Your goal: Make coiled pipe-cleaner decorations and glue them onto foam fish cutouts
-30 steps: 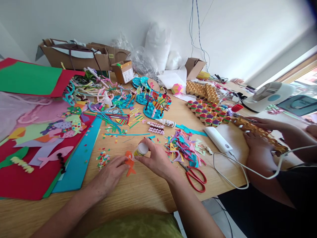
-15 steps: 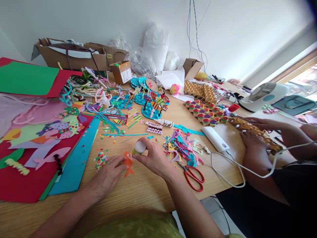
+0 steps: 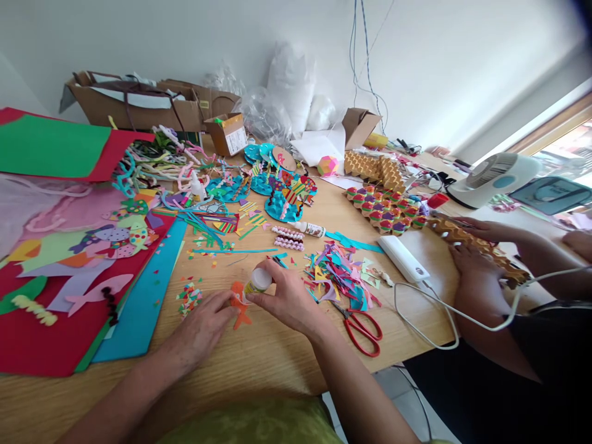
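Observation:
In the middle of the table lies an orange paper fish (image 3: 241, 317), its tail toward me. My left hand (image 3: 210, 320) holds the left edge of the fish with the fingertips, the fingers bent together. My right hand (image 3: 289, 295) grips a white glue bottle (image 3: 259, 280) tipped over, its base up and its nozzle end down at the fish. The exact nozzle tip is hard to make out. A small pile of paper bits (image 3: 189, 298) lies beyond my left hand, and a heap of coloured paper scraps (image 3: 335, 271) lies right of my right hand.
Red-handled scissors (image 3: 363, 332) lie near the front edge. Coloured sheets (image 3: 41, 345) cover the left. A second glue bottle (image 3: 313, 230), a white power bank (image 3: 403, 259) with a cable and painted egg trays (image 3: 386, 209) stand beyond. A co-worker's hands (image 3: 476, 262) rest on another tray at right.
My right hand has shifted the tipped glue bottle slightly, its nozzle end now lower along the fish. My left hand stays at the fish's edge.

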{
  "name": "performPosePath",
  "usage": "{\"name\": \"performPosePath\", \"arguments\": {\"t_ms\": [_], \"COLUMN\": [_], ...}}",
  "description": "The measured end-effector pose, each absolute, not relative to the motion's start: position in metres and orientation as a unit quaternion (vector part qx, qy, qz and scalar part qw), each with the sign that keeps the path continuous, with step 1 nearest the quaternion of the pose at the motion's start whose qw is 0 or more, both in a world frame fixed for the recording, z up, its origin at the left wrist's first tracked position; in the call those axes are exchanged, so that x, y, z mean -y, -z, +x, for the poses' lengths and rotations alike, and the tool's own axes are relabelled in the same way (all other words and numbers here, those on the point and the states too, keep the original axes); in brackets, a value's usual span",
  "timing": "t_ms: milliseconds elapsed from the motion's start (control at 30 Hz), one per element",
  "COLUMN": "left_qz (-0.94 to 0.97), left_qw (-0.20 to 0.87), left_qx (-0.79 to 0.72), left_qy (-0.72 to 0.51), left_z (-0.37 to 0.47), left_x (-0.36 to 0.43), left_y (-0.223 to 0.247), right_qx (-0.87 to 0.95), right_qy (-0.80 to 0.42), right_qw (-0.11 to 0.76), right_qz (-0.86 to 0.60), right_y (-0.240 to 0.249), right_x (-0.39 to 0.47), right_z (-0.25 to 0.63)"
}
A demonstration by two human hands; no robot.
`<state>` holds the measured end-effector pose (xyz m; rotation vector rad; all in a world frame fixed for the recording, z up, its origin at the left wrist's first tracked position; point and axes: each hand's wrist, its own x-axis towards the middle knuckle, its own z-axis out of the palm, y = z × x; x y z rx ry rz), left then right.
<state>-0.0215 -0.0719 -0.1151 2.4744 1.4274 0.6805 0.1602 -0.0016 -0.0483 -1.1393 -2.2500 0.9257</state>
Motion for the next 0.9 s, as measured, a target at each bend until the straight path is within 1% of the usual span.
{"name": "performPosePath", "arguments": {"t_ms": [167,267,433,600,733,900], "left_qz": [0.844,0.839,0.837,0.835,0.841,0.842], "left_qw": [0.102,0.101,0.100,0.109,0.112,0.115], "left_qx": [-0.474,-0.485,-0.485,-0.483,-0.476,-0.485], "left_qy": [-0.228,-0.226,-0.233,-0.239,-0.231,-0.207], "left_z": [-0.0219,-0.0216,-0.0218,-0.0221,-0.0215,-0.0213], "left_x": [0.0722,0.0727,0.0732,0.0733,0.0728,0.0722], "left_y": [0.1131,0.1134,0.1149,0.1150,0.1127,0.1098], "right_qx": [0.802,0.807,0.792,0.805,0.801,0.807], "right_qy": [-0.344,-0.358,-0.352,-0.353,-0.352,-0.357], "right_qw": [0.248,0.237,0.244,0.233,0.248,0.237], "right_qz": [-0.420,-0.406,-0.435,-0.416,-0.416,-0.406], "right_y": [0.0495,0.0500,0.0482,0.0484,0.0506,0.0508], "right_x": [0.0003,0.0001,0.0007,0.0006,-0.0004,-0.0018], "right_z": [0.1608,0.1622,0.1647,0.1641,0.1612,0.1588]}}
